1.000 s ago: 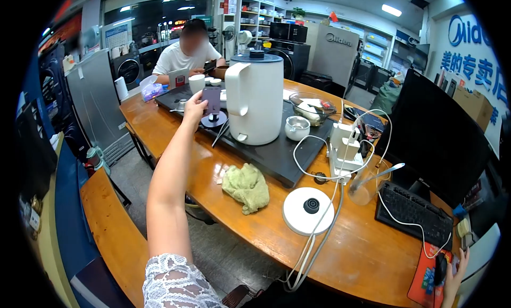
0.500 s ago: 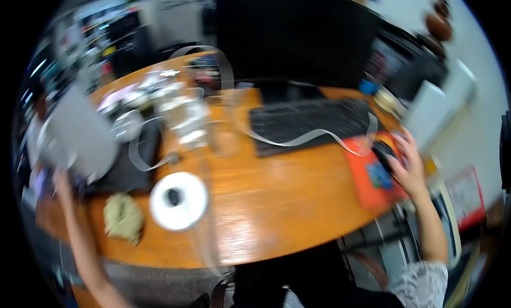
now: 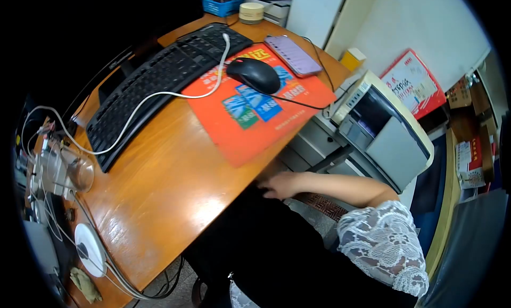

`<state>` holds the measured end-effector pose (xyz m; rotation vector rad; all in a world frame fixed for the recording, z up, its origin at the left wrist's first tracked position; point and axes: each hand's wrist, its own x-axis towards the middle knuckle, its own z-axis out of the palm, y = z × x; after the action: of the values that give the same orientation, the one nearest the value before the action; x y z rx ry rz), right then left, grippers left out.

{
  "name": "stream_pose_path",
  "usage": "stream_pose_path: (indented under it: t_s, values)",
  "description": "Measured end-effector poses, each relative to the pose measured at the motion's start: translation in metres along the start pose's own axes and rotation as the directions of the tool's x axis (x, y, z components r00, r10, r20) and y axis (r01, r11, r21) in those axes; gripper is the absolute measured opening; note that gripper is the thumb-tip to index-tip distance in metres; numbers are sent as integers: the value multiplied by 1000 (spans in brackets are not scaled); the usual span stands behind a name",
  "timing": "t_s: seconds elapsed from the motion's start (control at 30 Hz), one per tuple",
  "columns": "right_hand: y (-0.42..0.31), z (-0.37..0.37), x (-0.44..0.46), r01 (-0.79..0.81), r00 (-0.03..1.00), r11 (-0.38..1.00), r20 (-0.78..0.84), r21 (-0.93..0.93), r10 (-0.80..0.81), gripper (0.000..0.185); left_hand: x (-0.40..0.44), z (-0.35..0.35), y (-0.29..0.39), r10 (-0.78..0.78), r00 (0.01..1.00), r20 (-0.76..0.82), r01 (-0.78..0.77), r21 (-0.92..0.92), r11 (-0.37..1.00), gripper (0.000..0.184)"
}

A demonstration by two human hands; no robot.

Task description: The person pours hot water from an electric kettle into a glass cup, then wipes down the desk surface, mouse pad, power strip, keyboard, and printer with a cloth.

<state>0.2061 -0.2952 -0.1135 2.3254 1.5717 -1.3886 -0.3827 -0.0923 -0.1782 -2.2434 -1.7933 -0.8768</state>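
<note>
My right hand [image 3: 280, 185] is low beside the table's front edge, over the dark clothing on my lap [image 3: 255, 239]. Its fingers are partly hidden and blurred, and nothing can be made out in them. My left hand is out of view. On the orange mat [image 3: 223, 132] lie a black mouse [image 3: 253, 75] and a purple phone [image 3: 293, 55], neither touched by a hand. A black keyboard [image 3: 165, 84] sits left of the mat, with a white cable [image 3: 139, 107] across it.
A round white base [image 3: 90, 249], a green cloth [image 3: 85, 285] and a clear cup [image 3: 80, 172] are at the lower left. A printer-like machine [image 3: 386, 132] stands beyond the table's right edge. Cables [image 3: 120, 278] hang over the table edge near the white base.
The view has swung right and down. My right hand has left the mat beside the mouse and moved down to my lap. My left hand, earlier beside the kettle, has gone out of view.
</note>
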Motion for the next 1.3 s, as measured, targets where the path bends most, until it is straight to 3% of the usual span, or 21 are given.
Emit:
stream_pose_path:
  t_s: [0.17, 0.23, 0.33, 0.37, 0.4, 0.43, 0.47, 0.5, 0.57, 0.6, 0.63, 0.67, 0.73, 0.8, 0.87, 0.93, 1.07, 1.13, 1.2, 1.27, 1.3]
  values:
    - [-5, 22, 67, 83, 983, 997, -166, -2, -82, 81, -72, 66, 50, 29, 793, 609, 44, -105, 993, 52]
    - [0, 49, 105, -68, 966, 980, -258, -186, 18, 84, -80, 79, 58, 22, 721, 693, 57, -91, 994, 53]
    - [26, 38, 117, 232, 917, 970, -349, 73, -193, 79, -80, 88, 64, 9, 667, 745, 72, -77, 994, 54]
    - [34, 17, 93, 326, 934, 906, -243, 269, -264, 75, -80, 92, 67, 7, 656, 755, 76, -76, 994, 54]
    - [62, 42, 136, 191, 947, 962, -294, 194, -129, 68, -80, 95, 71, -2, 645, 764, 89, -73, 993, 55]
    - [82, 47, 152, 203, 962, 952, -228, 227, -150, 61, -82, 95, 75, -4, 636, 772, 96, -73, 993, 55]
    - [115, 53, 156, 290, 948, 904, -224, 315, -226, 74, -83, 97, 79, -8, 629, 777, 101, -72, 992, 56]
    - [165, 85, 195, 351, 895, 900, -375, 259, -241, 73, -86, 99, 83, -2, 626, 780, 100, -77, 992, 56]
    - [192, 63, 170, 56, 979, 930, -202, 364, 20, 64, -90, 103, 94, 16, 623, 782, 98, -99, 990, 57]
    - [185, 54, 142, 162, 858, 873, -502, 460, 105, 59, -93, 107, 103, 29, 625, 780, 98, -116, 988, 58]
    - [148, 13, 100, -114, 888, 620, -200, 777, 415, 54, -96, 111, 111, 45, 630, 775, 95, -134, 986, 58]
    - [172, 25, 118, -2, 820, 611, -348, 792, 454, 49, -98, 114, 118, 57, 640, 766, 91, -149, 985, 59]
    - [160, 9, 99, 118, 860, 887, -493, 446, 133, 48, -105, 119, 127, 96, 674, 733, 62, -185, 981, 60]
    - [118, -1, 67, 129, 965, 959, -254, 254, -63, 51, -95, 111, 149, 104, 705, 702, 56, -201, 978, 61]
    - [55, -31, -6, 364, 926, 860, -42, 358, -374, 52, -68, 109, 186, 47, 695, 718, 121, -180, 976, 65]
    - [26, -54, -56, 615, 769, 707, -66, 349, -636, 49, -55, 115, 201, -7, 709, 706, 111, -103, 988, 68]
    - [19, -76, -103, 673, 739, 732, -39, 107, -673, 37, -10, 130, 230, 58, 469, 881, 208, -174, 963, 98]
    - [1, -96, -141, 718, 696, 607, -315, 342, -646, 35, -4, 150, 224, 177, 488, 854, 79, -245, 966, 80]
    - [-15, -112, -148, 657, 581, 723, -754, 212, -307, 36, -11, 192, 198, 316, 513, 798, 39, -390, 920, 69]
    - [-22, -148, -119, 280, 303, 941, -912, -190, -275, 50, -17, 205, 193, 234, 585, 776, 140, -381, 914, 53]
    - [-15, -154, -92, 74, 257, 974, -939, -215, -227, 58, -14, 195, 203, 191, 612, 767, 161, -358, 920, 52]
